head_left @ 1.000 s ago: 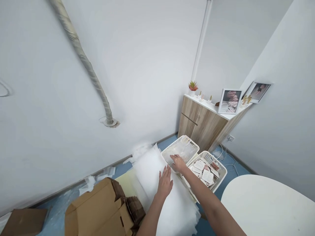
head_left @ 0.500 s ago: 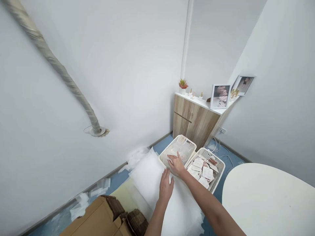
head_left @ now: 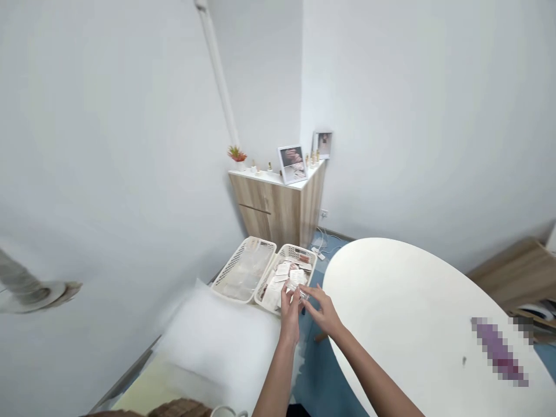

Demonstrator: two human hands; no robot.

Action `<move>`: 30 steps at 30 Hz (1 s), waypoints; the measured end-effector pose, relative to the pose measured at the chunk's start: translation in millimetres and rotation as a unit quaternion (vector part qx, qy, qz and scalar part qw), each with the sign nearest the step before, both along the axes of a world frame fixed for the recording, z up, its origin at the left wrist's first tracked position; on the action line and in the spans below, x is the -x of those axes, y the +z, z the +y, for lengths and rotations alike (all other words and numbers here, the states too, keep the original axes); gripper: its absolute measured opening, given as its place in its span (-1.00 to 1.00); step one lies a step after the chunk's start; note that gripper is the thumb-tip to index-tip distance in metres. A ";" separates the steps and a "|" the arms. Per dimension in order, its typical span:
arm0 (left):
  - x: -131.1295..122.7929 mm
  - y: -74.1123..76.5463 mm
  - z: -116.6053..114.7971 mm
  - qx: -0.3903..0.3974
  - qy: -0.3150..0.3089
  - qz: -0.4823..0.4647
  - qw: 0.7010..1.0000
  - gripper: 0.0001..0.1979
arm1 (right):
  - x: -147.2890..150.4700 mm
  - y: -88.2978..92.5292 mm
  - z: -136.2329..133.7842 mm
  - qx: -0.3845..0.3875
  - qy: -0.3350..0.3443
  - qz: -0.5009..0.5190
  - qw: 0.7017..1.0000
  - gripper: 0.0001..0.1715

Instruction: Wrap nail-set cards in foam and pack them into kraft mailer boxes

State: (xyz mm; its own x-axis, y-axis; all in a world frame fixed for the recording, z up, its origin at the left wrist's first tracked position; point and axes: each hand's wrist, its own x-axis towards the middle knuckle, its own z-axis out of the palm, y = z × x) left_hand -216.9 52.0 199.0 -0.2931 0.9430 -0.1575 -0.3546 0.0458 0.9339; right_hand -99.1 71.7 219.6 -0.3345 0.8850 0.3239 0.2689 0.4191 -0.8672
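Observation:
A small clear plastic piece (head_left: 297,290), perhaps a little box or packet, is held between both hands in front of the baskets. My left hand (head_left: 290,315) grips it from the left with thumb and fingers. From the right, the fingertips of my right hand (head_left: 321,310) pinch its other side. Just behind the hands stands a white basket (head_left: 261,296) of white cards and small packs. Left of it, a second white basket (head_left: 219,284) holds clear plastic pieces. What exactly the piece is cannot be made out.
A round white table (head_left: 391,301) is on the right, with a pixelated purple patch on it. White foam sheets (head_left: 217,341) lie at lower left. Behind stands a wooden cabinet (head_left: 282,211) with a plant (head_left: 237,154) and a framed picture (head_left: 292,164). Cables (head_left: 321,246) lie on the blue floor.
My view has turned right. My right hand has left the basket of clear plastic pieces, and both hands now meet around a clear plastic piece near the table.

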 end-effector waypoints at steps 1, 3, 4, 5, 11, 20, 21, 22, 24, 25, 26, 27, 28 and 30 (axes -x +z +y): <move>-19.8 0.2 -3.7 0.001 -0.014 -0.004 1.000 -0.30 | -21.8 -0.8 -6.7 0.041 -0.013 0.039 0.998 -0.59; -59.0 0.4 -11.0 0.002 -0.047 -0.018 0.999 -0.29 | -65.8 -4.1 -19.2 0.114 -0.034 0.117 0.986 -0.59; -78.6 0.4 -14.4 0.002 -0.063 -0.024 0.998 -0.29 | -87.7 -6.3 -25.3 0.140 -0.040 0.148 0.978 -0.58; -98.1 0.3 -17.7 0.003 -0.081 -0.027 0.996 -0.30 | -109.3 -8.6 -31.5 0.160 -0.046 0.171 0.971 -0.57; -209.4 -7.3 -38.2 0.018 -0.163 -0.001 0.987 -0.30 | -222.9 -18.5 -70.0 0.207 -0.083 0.204 0.953 -0.41; -306.8 -10.4 -66.2 0.044 -0.182 0.041 0.981 -0.33 | -310.2 -24.8 -114.8 0.174 -0.184 0.121 0.960 -0.49; -312.3 -11.1 -68.5 0.041 -0.179 0.049 0.982 -0.35 | -312.6 -24.3 -119.3 0.163 -0.195 0.109 0.961 -0.50; -316.9 -12.2 -70.6 0.037 -0.175 0.059 0.982 -0.36 | -313.9 -23.8 -123.5 0.152 -0.204 0.096 0.962 -0.51; -324.3 -15.0 -74.7 0.024 -0.162 0.089 0.982 -0.40 | -313.7 -23.6 -131.3 0.133 -0.221 0.071 0.963 -0.52; -327.1 -16.4 -76.7 0.018 -0.155 0.108 0.982 -0.42 | -312.9 -23.9 -134.6 0.124 -0.230 0.061 0.963 -0.51; -329.4 -17.5 -78.6 0.012 -0.147 0.128 0.981 -0.43 | -311.9 -24.5 -137.5 0.115 -0.241 0.053 0.962 -0.51; -331.3 -18.2 -80.5 0.006 -0.140 0.144 0.979 -0.45 | -311.1 -25.2 -140.1 0.108 -0.249 0.049 0.961 -0.51; -332.9 -18.5 -82.3 -0.001 -0.136 0.157 0.978 -0.46 | -310.6 -26.0 -142.1 0.100 -0.257 0.047 0.960 -0.51; -335.6 -17.9 -85.8 -0.013 -0.129 0.167 0.977 -0.48 | -311.1 -26.9 -145.0 0.087 -0.267 0.051 0.958 -0.51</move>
State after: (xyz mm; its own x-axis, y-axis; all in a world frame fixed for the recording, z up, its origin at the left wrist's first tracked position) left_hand 118.7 -33.8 181.1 -0.0766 0.9946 -0.0694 -0.0098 0.0688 0.9976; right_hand 212.0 -73.3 192.7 0.2076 0.9647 0.1622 0.3152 0.0910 -0.9447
